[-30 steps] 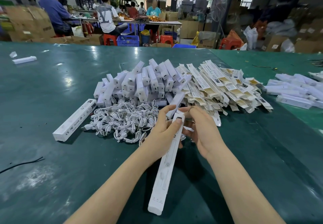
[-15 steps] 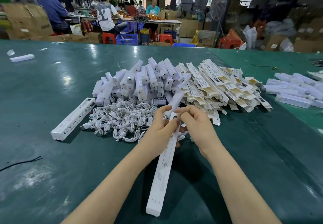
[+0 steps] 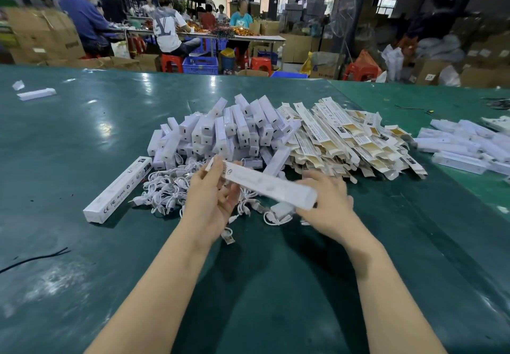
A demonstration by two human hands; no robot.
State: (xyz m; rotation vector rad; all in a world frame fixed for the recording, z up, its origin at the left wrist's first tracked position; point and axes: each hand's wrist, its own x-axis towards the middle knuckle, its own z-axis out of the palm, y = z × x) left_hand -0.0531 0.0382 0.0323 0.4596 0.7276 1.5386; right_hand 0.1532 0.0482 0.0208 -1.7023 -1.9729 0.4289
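your left hand (image 3: pixel 212 199) pinches the long white box (image 3: pixel 267 183) near its left end, thumb on top, fingers loosely curled beneath. the box is held crosswise in the air, over the tangle of white cables (image 3: pixel 165 190) on the green table (image 3: pixel 82 146). your right hand (image 3: pixel 328 201) meets the box's right end, fingers spread. it is blurred, so i can't tell if it grips.

1. Long white carton (image 3: pixel 265 185): smooth coated card with a faint sheen and small grey print.
2. Table top (image 3: pixel 82 138): dark green sheet, smooth and glossy, with bright light reflections and dull, scuffed patches at the near edge.
3. Cable heap (image 3: pixel 165 190): white plastic-sheathed leads, smooth, with metal plug tips.
4. Flat cartons (image 3: pixel 345 138): white printed card outside, matt brown raw card inside.
5. Stools (image 3: pixel 171 62): shiny red plastic.
6. Crate (image 3: pixel 200 65): blue plastic lattice.
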